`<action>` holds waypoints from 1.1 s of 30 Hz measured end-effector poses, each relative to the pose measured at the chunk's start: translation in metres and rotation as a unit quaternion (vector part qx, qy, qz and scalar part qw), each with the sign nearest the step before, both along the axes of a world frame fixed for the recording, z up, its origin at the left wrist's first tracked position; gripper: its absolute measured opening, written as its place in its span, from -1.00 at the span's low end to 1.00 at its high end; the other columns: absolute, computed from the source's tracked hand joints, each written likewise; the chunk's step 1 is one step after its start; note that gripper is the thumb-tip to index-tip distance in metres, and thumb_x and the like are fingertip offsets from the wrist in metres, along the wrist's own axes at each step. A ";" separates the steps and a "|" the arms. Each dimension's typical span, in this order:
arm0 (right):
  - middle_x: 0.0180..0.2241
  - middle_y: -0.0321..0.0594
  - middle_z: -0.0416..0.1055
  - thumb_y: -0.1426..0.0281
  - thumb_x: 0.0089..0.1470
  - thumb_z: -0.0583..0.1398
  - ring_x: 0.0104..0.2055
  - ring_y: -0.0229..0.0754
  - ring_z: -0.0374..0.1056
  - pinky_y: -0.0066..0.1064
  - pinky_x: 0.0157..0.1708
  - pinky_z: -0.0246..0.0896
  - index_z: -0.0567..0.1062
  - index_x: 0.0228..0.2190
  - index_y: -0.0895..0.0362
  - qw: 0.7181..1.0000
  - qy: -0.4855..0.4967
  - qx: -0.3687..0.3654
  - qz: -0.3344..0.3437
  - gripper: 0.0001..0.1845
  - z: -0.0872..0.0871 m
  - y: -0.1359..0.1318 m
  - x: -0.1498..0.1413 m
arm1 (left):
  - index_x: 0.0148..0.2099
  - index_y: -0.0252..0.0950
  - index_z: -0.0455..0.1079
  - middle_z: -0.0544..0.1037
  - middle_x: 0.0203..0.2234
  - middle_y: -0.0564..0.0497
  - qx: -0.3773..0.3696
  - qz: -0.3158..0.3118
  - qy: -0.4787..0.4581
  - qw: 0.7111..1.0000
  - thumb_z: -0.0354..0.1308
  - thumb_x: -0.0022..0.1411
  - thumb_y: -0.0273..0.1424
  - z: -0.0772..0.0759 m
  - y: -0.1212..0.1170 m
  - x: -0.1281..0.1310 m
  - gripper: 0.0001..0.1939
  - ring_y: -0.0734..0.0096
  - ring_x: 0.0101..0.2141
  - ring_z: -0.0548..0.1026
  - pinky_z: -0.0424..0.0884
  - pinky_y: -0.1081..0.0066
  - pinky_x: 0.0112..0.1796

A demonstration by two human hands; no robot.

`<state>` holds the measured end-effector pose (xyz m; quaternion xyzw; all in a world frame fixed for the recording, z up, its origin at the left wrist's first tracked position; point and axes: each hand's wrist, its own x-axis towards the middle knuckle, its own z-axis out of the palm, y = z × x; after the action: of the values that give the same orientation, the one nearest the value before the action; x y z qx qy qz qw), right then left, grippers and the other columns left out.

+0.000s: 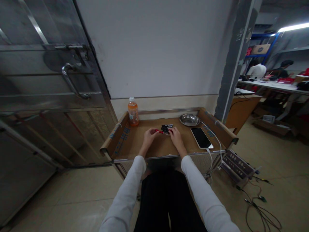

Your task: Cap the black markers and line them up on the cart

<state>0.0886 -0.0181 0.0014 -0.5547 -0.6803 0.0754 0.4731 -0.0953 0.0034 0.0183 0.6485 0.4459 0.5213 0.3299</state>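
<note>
My left hand rests on the cardboard-lined tray table, fingers curled in a pinch on a small red piece. My right hand lies beside it, fingertips closed against a small black block of parts with a red bit at its edge. The black block sits on the cardboard between the two hands. What exactly the small parts are is too small to tell.
An orange drink bottle stands at the back left of the tray. A metal bowl and a phone with a white cable lie on the right. A metal door is left; a power strip and cables lie on the floor right. People sit far right.
</note>
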 end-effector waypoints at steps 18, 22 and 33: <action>-0.12 -0.12 0.28 0.60 0.04 0.04 -0.08 -0.19 0.30 -0.32 0.02 0.21 0.47 -0.13 0.13 0.997 -0.039 0.010 0.059 -0.62 -0.015 0.008 -0.001 | -0.30 -0.31 0.36 0.40 -0.31 -0.03 0.088 0.044 0.245 0.965 0.13 0.11 -0.60 -0.018 0.008 0.039 -0.88 0.37 -0.27 0.41 0.39 0.32 -0.14; -0.12 -0.13 0.34 0.64 -0.01 0.02 -0.05 -0.18 0.28 -0.31 0.04 0.19 0.46 -0.14 0.13 0.997 -0.053 0.011 0.059 -0.58 -0.014 0.008 0.001 | -0.21 -0.30 0.39 0.37 -0.23 -0.08 0.134 0.068 0.276 0.949 0.01 0.19 -0.60 -0.014 0.000 0.038 -0.81 0.34 -0.20 0.41 0.37 0.29 -0.07; -0.17 -0.13 0.44 0.62 0.05 -0.01 -0.08 -0.17 0.31 -0.34 0.01 0.17 0.47 -0.22 0.15 0.997 -0.073 -0.001 0.011 -0.65 -0.005 0.000 0.000 | -0.26 -0.27 0.38 0.43 -0.27 -0.08 0.154 0.049 0.377 0.912 0.06 0.23 -0.49 -0.006 -0.008 0.044 -0.91 0.29 -0.19 0.41 0.36 0.30 -0.11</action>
<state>0.0887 -0.0183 -0.0036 -0.5514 -0.7193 0.0406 0.4206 -0.0513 -0.0047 0.0119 0.8170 0.4826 0.3156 0.0076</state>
